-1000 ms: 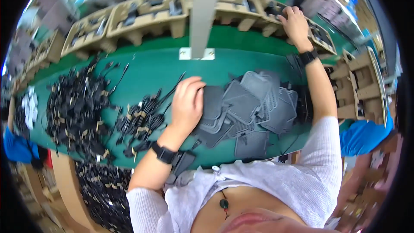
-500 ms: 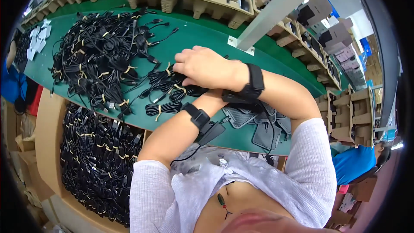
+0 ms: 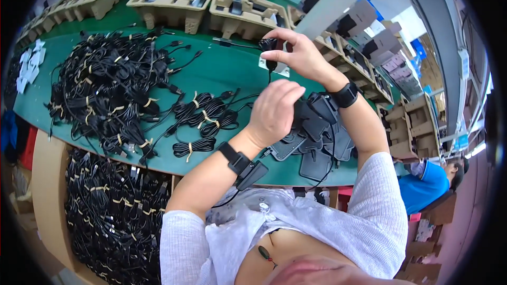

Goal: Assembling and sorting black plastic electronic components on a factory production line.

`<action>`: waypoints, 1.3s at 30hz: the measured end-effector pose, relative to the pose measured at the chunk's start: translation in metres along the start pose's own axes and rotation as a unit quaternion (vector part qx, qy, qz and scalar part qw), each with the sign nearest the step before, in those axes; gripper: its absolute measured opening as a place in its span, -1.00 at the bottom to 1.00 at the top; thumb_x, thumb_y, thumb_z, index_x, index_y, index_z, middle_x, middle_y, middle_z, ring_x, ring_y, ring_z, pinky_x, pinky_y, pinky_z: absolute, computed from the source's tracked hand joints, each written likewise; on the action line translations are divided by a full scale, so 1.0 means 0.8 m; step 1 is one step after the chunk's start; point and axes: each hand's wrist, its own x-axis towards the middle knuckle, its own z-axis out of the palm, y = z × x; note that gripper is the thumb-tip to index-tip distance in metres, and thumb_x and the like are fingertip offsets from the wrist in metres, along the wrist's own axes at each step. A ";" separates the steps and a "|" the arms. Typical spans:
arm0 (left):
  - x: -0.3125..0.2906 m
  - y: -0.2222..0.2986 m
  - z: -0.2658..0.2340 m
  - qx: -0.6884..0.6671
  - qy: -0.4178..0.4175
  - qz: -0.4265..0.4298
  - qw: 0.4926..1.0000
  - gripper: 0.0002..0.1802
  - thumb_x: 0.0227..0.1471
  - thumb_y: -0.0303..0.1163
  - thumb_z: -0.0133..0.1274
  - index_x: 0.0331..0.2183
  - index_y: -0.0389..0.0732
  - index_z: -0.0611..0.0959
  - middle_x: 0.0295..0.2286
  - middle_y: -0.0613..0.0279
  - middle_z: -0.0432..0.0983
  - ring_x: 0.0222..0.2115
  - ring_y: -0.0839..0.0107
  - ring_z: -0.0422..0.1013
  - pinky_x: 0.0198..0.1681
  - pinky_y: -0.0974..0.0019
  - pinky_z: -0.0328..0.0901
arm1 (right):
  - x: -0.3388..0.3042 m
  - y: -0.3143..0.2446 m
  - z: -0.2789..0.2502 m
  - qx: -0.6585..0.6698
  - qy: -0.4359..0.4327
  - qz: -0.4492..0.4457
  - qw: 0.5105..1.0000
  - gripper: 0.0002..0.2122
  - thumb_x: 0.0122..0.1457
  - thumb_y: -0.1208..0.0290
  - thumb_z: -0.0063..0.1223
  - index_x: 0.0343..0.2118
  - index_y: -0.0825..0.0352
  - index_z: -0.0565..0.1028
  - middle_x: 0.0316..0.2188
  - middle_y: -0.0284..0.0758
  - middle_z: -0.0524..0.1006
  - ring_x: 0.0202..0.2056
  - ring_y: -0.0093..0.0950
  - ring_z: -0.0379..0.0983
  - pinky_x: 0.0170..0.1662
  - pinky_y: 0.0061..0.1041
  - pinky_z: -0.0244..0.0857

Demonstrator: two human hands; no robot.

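Observation:
My right hand [image 3: 298, 55] is raised over the far side of the green table, its thumb and fingers closed around a coiled black cable [image 3: 269, 47]. One cable end with a plug sticks out to the left. A strand drops from the coil toward my left hand [image 3: 274, 108], which is just below and nearer me. Its fingers are bent together; their tips and anything in them are hidden. Left of that hand, several tied black cable bundles [image 3: 194, 148] lie on the table. Flat dark grey plates [image 3: 317, 163] are piled to its right, under my right forearm.
A big heap of tied cables [image 3: 105, 84] covers the table's left part. Below it stands a cardboard box [image 3: 50, 195] full of cables. Moulded brown trays [image 3: 169, 13] line the far edge. A metal post [image 3: 338, 5] rises behind my right hand. A person in blue [image 3: 422, 187] is at right.
My arms have uncrossed. The right hand has moved up and right, lifting a coiled cable off the table. The left hand, covered before, now shows below it.

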 end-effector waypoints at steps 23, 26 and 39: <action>-0.013 0.000 0.006 -0.345 -0.203 -0.443 0.802 -0.90 0.04 -0.52 -0.11 -0.32 -0.27 0.42 -0.56 0.26 0.42 -0.51 0.57 0.35 -0.43 0.50 0.23 | -0.139 -0.006 -0.031 -0.031 -0.051 -0.174 0.983 -0.69 -0.12 0.44 0.22 -0.26 0.26 0.45 -0.05 -0.20 0.32 -0.09 -0.29 0.32 -0.04 -0.39 0.23; -0.014 0.018 0.016 -0.241 -0.202 -0.370 0.874 -0.73 -0.05 -0.56 -0.01 -0.25 -0.27 0.35 -0.38 0.09 0.48 -0.33 0.40 0.43 -0.22 0.36 0.30 | -0.174 0.006 -0.001 -0.021 -0.074 -0.039 0.996 -0.56 -0.14 0.52 0.21 -0.10 0.20 0.41 0.09 -0.12 0.20 0.07 -0.16 0.21 0.05 -0.32 0.18; -0.014 0.017 0.021 -0.325 -0.155 -0.417 0.835 -0.61 0.02 -0.62 -0.08 -0.07 -0.29 0.29 -0.56 0.34 0.31 -0.63 0.69 0.20 -0.57 0.63 0.14 | -0.160 0.091 -0.106 0.258 0.081 0.162 0.949 -0.70 0.13 0.51 -0.06 -0.08 0.34 0.21 -0.52 -0.39 0.39 -0.53 -0.63 0.37 -0.49 -0.66 0.27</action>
